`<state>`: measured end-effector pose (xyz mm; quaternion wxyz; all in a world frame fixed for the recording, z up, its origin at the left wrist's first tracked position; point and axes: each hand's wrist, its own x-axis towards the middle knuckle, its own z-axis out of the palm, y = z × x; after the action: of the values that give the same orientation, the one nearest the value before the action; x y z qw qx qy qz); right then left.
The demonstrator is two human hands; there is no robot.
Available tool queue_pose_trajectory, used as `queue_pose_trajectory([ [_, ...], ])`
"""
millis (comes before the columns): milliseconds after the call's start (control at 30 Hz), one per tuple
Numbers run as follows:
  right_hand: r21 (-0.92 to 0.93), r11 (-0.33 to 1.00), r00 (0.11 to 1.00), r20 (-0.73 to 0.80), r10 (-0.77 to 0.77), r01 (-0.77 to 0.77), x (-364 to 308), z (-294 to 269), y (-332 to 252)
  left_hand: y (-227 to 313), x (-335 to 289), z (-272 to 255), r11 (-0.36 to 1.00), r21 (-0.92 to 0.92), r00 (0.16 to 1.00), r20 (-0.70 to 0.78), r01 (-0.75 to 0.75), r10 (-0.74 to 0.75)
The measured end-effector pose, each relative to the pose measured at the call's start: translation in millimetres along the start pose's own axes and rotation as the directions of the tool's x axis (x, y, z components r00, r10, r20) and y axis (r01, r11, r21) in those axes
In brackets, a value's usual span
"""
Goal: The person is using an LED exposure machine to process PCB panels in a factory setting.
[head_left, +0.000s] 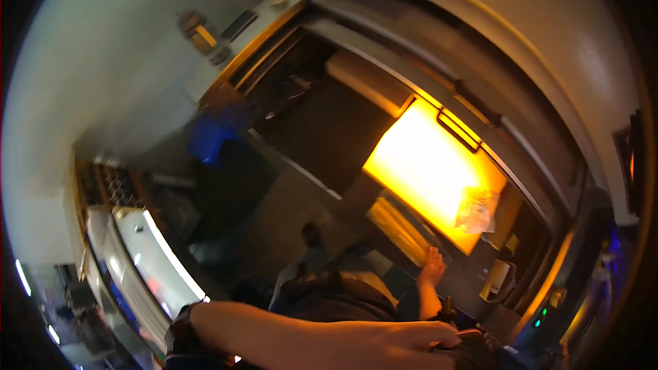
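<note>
A: From where you sit, how far along are we
B: On my feed a crumpled clear bag (478,209) already lies on the brightly lit yellow panel (411,157), toward its lower right corner, so that much looks done to me
A: And the long tan piece (399,227)
B: It lies just beside the panel, on the side nearer the body. I see the right hand (430,273) at its near end, fingers fairly straight, gripping nothing that I can make out; blur stops me telling whether they touch
A: The other hand
B: I see the left hand (415,334) low in view, reaching across beside the right forearm (429,303). Its fingertips run into shadow, so I cannot tell how far they curl or whether they hold anything
A: What remains
B: I judge we are partway at most: the tan piece is off the panel, and nothing I see looks finished beyond the bag's resting place
</note>
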<state>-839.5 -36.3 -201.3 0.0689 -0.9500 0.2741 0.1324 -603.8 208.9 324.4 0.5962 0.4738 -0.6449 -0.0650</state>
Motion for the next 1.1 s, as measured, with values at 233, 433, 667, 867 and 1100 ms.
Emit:
queue_pose_trajectory([
  [233, 0.277, 0.921, 0.925, -0.337, -0.174, 0.274, 57, -115, -101, 34, -84, -26, 0.673, -0.307, 0.725, 0.094, 0.673, -0.682],
  [433, 0.179, 0.875, 0.752, -0.604, -0.264, 0.451, 109, -264, -155, -7, -237, -49, 0.291, 0.367, 0.383, -0.208, 0.884, -0.900],
  [667, 0.107, 0.991, 0.997, 0.002, -0.080, 0.079, 92, -229, -172, 0, -369, -107, 0.054, 0.245, 0.138, -0.338, 0.968, -0.931],
  [867, 0.024, 0.980, 0.933, 0.314, 0.178, -0.195, 17, -235, -227, -28, -447, -176, 0.145, 0.162, 0.191, -0.318, 0.976, -0.929],
  [1100, -0.010, 0.962, 0.955, 0.120, 0.270, -0.271, -106, -274, -242, -90, -429, -240, 0.350, 0.210, 0.356, 0.009, 0.913, -0.935],
])
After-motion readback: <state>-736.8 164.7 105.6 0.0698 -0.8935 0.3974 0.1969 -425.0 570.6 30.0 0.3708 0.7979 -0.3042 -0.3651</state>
